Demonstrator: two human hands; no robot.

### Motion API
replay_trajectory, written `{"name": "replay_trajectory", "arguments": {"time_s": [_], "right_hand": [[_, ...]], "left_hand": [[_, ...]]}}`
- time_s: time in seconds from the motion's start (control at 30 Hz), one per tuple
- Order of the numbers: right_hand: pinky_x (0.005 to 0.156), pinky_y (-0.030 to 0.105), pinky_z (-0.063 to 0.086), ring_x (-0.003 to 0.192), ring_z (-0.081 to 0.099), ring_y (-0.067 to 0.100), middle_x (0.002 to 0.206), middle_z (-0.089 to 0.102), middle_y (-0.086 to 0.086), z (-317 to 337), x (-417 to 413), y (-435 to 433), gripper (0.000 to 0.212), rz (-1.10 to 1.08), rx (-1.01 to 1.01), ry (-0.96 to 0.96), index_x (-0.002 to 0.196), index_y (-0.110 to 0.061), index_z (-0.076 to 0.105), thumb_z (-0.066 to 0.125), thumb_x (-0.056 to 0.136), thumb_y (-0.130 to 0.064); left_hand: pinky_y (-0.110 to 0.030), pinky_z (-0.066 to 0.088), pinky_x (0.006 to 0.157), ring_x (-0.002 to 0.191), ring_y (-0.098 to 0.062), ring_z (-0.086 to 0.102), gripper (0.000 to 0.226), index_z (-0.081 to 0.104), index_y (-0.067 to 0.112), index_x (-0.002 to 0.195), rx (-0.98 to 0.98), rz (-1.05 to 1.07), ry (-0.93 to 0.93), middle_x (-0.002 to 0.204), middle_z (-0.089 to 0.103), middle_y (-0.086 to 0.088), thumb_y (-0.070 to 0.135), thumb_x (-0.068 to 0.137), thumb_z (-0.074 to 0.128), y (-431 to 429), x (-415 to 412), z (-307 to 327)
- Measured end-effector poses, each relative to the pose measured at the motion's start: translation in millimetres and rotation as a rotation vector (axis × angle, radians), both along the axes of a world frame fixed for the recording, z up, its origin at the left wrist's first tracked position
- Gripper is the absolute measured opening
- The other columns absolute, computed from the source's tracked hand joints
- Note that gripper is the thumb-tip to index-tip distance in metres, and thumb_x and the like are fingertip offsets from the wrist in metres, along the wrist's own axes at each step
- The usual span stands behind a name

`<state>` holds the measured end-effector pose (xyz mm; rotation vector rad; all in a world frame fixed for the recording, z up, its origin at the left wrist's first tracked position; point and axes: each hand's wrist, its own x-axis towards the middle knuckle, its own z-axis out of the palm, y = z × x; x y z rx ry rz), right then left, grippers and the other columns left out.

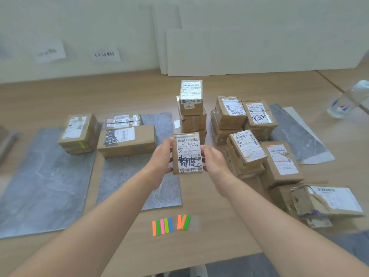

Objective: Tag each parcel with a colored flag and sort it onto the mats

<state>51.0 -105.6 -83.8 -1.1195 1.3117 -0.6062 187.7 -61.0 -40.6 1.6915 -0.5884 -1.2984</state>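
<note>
Gripping a parcel (187, 153) between them, the left hand (162, 154) and right hand (212, 159) clasp its two sides — label up, raised above the bench (209, 196), beyond the flags (169, 224) — both forearms reaching forward.

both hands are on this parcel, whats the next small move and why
Probably hold the parcel in the left hand alone and lower the right hand to the flags to pick one. The parcel's visible faces show no flag, while the box on the left mat bears a yellow one and the long box a blue one.
</note>
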Motion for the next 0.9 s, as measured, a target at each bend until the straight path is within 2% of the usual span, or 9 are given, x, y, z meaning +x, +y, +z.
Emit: {"name": "replay_trajectory", "arguments": {"time_s": [0.1,0.2,0.33,0.5,0.57,0.63,0.77,0.9], "right_hand": [[0.090,0.041,0.056,0.099,0.073,0.021,0.100,0.078,-0.001,11.8,17.5,15.5,0.047,0.044,-0.017,-0.005,0.111,-0.011,0.070,0.042,0.091,-0.044],[0.089,0.041,0.056,0.099,0.073,0.019,0.101,0.078,-0.002,20.1,35.5,32.0,0.052,0.080,-0.025,-0.009,0.112,-0.012,0.069,0.042,0.086,-0.048],[0.085,0.037,0.056,0.097,0.073,0.019,0.100,0.079,-0.001,31.1,63.1,59.8,0.041,0.089,-0.037,-0.022,0.112,-0.011,0.069,0.042,0.097,-0.037],[0.083,0.036,0.055,0.081,0.071,0.010,0.089,0.078,-0.003,41.8,101.6,101.5,0.034,0.098,-0.062,-0.034,0.096,-0.014,0.071,0.041,0.101,-0.030],[0.090,0.041,0.055,0.085,0.071,0.013,0.090,0.078,-0.003,43.0,117.9,122.0,0.033,0.084,-0.061,-0.025,0.092,-0.016,0.070,0.042,0.100,-0.031],[0.095,0.044,0.054,0.091,0.071,0.017,0.091,0.079,-0.004,40.7,132.9,143.8,0.033,0.073,-0.067,-0.012,0.090,-0.019,0.072,0.044,0.096,-0.035],[0.096,0.044,0.054,0.100,0.072,0.022,0.097,0.079,-0.002,34.4,161.3,182.7,0.044,0.051,-0.052,0.009,0.097,-0.016,0.073,0.046,0.083,-0.047],[0.090,0.039,0.054,0.096,0.072,0.020,0.099,0.079,0.001,23.8,181.7,210.1,0.040,0.015,-0.018,0.004,0.105,-0.009,0.072,0.047,0.095,-0.038]], "left_hand": [[-0.038,0.051,0.083,0.098,-0.015,0.064,0.038,0.066,0.029,0.096,-0.010,0.040,-0.003,0.096,0.069,0.008,0.043,0.105,0.032,23.3,16.7,10.8],[-0.042,0.051,0.090,0.105,-0.017,0.064,0.038,0.066,0.028,0.100,-0.022,0.065,0.004,0.102,0.070,0.005,0.044,0.105,0.032,48.3,35.0,20.9],[-0.043,0.050,0.095,0.103,-0.014,0.063,0.036,0.066,0.027,0.101,-0.047,0.101,0.011,0.104,0.069,0.005,0.043,0.105,0.034,80.3,61.5,32.4],[-0.038,0.051,0.089,0.093,-0.010,0.064,0.036,0.067,0.029,0.095,-0.095,0.111,0.007,0.095,0.070,0.008,0.041,0.105,0.035,124.5,102.0,39.1],[-0.036,0.050,0.087,0.087,-0.009,0.063,0.035,0.064,0.029,0.090,-0.101,0.126,0.025,0.090,0.069,0.010,0.040,0.105,0.035,143.4,119.4,38.2],[-0.039,0.049,0.092,0.086,-0.009,0.062,0.034,0.062,0.031,0.087,-0.094,0.116,0.026,0.089,0.066,0.010,0.039,0.105,0.034,164.0,135.5,35.5],[-0.038,0.049,0.088,0.090,-0.009,0.061,0.034,0.059,0.034,0.087,-0.082,0.076,0.027,0.096,0.063,0.012,0.041,0.106,0.032,199.6,168.0,26.8],[-0.037,0.048,0.091,0.096,-0.007,0.060,0.028,0.058,0.037,0.095,-0.044,0.049,0.057,0.104,0.061,0.012,0.045,0.105,0.033,227.0,192.0,17.3]]}}
